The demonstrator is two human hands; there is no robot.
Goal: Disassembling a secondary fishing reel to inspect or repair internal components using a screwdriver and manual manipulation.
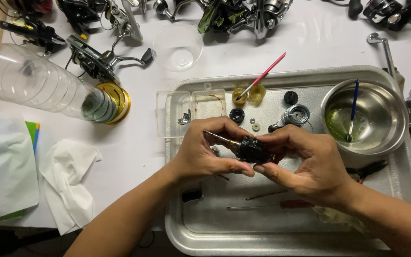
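Black reel part with shaft [249, 148] pinched between fingertips of left hand [204, 152] and right hand [305, 164], above metal tray [205, 223]; steel bowl [363, 119] nearby.

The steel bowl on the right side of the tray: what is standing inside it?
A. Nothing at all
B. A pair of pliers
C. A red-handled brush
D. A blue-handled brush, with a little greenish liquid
D: in the steel bowl a blue-handled brush leans with its tip down in a thin pool of greenish liquid; the red-handled brush lies outside it, resting on a small yellow cup on the tray.
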